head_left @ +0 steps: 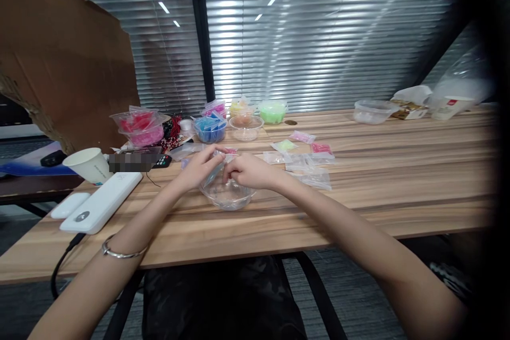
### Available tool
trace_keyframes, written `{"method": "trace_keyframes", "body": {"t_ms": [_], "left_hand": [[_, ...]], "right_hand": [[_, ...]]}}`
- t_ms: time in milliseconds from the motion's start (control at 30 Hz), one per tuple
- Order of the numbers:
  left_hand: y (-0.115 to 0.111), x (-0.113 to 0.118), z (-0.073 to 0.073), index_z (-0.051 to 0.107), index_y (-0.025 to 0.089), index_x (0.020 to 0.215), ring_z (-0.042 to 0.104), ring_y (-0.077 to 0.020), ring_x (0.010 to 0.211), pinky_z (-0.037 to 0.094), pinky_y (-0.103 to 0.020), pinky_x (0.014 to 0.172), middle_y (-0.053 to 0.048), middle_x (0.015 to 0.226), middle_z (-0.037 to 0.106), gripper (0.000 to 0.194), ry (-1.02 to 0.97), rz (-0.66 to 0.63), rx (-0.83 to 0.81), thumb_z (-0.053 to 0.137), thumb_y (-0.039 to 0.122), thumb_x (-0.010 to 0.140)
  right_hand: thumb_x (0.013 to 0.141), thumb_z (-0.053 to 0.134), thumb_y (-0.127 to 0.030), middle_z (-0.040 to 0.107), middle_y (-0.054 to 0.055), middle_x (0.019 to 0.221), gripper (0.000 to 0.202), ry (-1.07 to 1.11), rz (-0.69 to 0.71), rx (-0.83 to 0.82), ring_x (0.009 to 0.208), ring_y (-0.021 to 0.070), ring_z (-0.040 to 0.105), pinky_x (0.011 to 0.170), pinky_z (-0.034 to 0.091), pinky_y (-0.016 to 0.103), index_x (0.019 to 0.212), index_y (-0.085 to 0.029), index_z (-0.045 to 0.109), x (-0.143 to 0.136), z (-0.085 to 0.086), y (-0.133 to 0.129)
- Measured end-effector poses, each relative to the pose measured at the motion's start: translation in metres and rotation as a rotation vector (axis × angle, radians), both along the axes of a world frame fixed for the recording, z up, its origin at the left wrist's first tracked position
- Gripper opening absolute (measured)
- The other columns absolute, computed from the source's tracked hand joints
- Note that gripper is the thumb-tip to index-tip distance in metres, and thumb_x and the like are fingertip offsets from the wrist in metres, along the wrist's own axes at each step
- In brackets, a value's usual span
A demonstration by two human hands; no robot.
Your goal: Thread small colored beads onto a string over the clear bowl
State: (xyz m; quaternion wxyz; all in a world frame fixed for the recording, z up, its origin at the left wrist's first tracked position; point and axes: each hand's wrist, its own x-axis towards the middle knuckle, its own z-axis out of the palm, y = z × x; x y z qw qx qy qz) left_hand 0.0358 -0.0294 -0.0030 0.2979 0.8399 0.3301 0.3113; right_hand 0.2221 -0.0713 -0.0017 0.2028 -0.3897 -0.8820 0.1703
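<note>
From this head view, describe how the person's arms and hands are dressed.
Both forearms are bare, with no sleeves showing. The left wrist wears a thin silver bangle. The left hand and right hand have no gloves, and no rings can be made out.

Both hands meet over a clear bowl (227, 195) on the wooden table (398, 191), the left hand (199, 167) and right hand (249, 170) pinching a small clear bag (218, 167) between them. Loose packets (306, 162) lie at two o'clock, colourful tubs (211, 128) at twelve, a paper cup (90, 164) at nine.

Head camera looks forward-down across table (358, 207), right edge apparently shadowed.
</note>
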Motion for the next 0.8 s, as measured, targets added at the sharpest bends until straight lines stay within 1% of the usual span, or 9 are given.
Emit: {"method": "trace_keyframes", "body": {"t_ms": [67, 133, 300, 400, 533, 633, 700, 800], "left_hand": [[0.000, 0.001, 0.000, 0.058, 0.020, 0.108, 0.054, -0.0227, 0.114, 0.037, -0.036, 0.102, -0.005, 0.116, 0.062, 0.032, 0.005, -0.001, 0.008, 0.044, 0.044, 0.092], [0.000, 0.003, -0.001, 0.059, 0.020, 0.108, 0.054, -0.0225, 0.113, 0.038, -0.036, 0.102, -0.005, 0.116, 0.062, 0.032, 0.008, -0.014, 0.013, 0.044, 0.043, 0.092], [-0.002, 0.005, -0.002, 0.060, 0.019, 0.109, 0.054, -0.0231, 0.115, 0.036, -0.037, 0.104, -0.006, 0.118, 0.062, 0.035, -0.014, -0.046, -0.008, 0.044, 0.045, 0.092], [-0.002, 0.006, -0.002, 0.059, 0.019, 0.109, 0.054, -0.0233, 0.116, 0.037, -0.037, 0.104, -0.007, 0.119, 0.062, 0.035, -0.022, -0.063, -0.022, 0.045, 0.046, 0.092], [-0.003, 0.007, -0.002, 0.059, 0.019, 0.109, 0.054, -0.0230, 0.116, 0.036, -0.037, 0.104, -0.007, 0.119, 0.062, 0.034, -0.024, -0.071, -0.026, 0.046, 0.046, 0.091], [-0.005, 0.007, 0.000, 0.059, 0.019, 0.109, 0.053, -0.0228, 0.117, 0.036, -0.037, 0.105, -0.006, 0.120, 0.061, 0.034, -0.026, -0.081, -0.045, 0.046, 0.045, 0.092], [-0.006, 0.008, 0.001, 0.059, 0.020, 0.109, 0.052, -0.0228, 0.119, 0.035, -0.037, 0.106, -0.006, 0.122, 0.061, 0.033, -0.032, -0.094, -0.057, 0.046, 0.045, 0.092], [-0.007, 0.008, 0.001, 0.059, 0.019, 0.109, 0.052, -0.0230, 0.118, 0.035, -0.038, 0.105, -0.007, 0.122, 0.060, 0.033, -0.044, -0.108, -0.053, 0.046, 0.044, 0.092]], "right_hand": [[0.076, 0.046, -0.007, 0.073, 0.003, 0.091, 0.035, -0.095, 0.025, 0.002, 0.075, 0.0150, 0.061, 0.068, 0.040, 0.025, 0.094, -0.019, 0.074, 0.000, 0.002, 0.000], [0.079, 0.047, -0.010, 0.073, 0.004, 0.091, 0.033, -0.190, 0.030, 0.033, 0.073, 0.0161, 0.061, 0.066, 0.040, 0.026, 0.096, -0.019, 0.073, -0.001, 0.004, 0.000], [0.081, 0.049, -0.017, 0.071, 0.012, 0.079, 0.022, -0.394, -0.070, 0.134, 0.063, 0.0191, 0.058, 0.057, 0.035, 0.029, 0.081, -0.012, 0.071, -0.005, 0.005, -0.005], [0.083, 0.048, -0.018, 0.070, 0.014, 0.078, 0.023, -0.465, -0.100, 0.164, 0.063, 0.0202, 0.058, 0.057, 0.035, 0.031, 0.080, -0.011, 0.069, -0.007, 0.004, -0.008], [0.080, 0.049, -0.014, 0.068, 0.014, 0.073, 0.020, -0.498, -0.122, 0.162, 0.059, 0.0198, 0.057, 0.055, 0.035, 0.031, 0.075, -0.011, 0.068, -0.009, 0.005, -0.011], [0.074, 0.052, -0.014, 0.064, 0.011, 0.066, 0.013, -0.461, -0.138, 0.100, 0.051, 0.0170, 0.051, 0.050, 0.031, 0.031, 0.068, -0.013, 0.064, -0.011, 0.008, -0.015], [0.071, 0.053, -0.014, 0.061, 0.008, 0.061, 0.011, -0.437, -0.119, 0.070, 0.047, 0.0146, 0.045, 0.049, 0.029, 0.031, 0.061, -0.014, 0.059, -0.011, 0.010, -0.017], [0.069, 0.051, -0.016, 0.053, 0.004, 0.053, 0.018, -0.408, -0.055, 0.025, 0.045, 0.0121, 0.037, 0.047, 0.025, 0.030, 0.051, -0.017, 0.048, -0.010, 0.012, -0.018]]}}
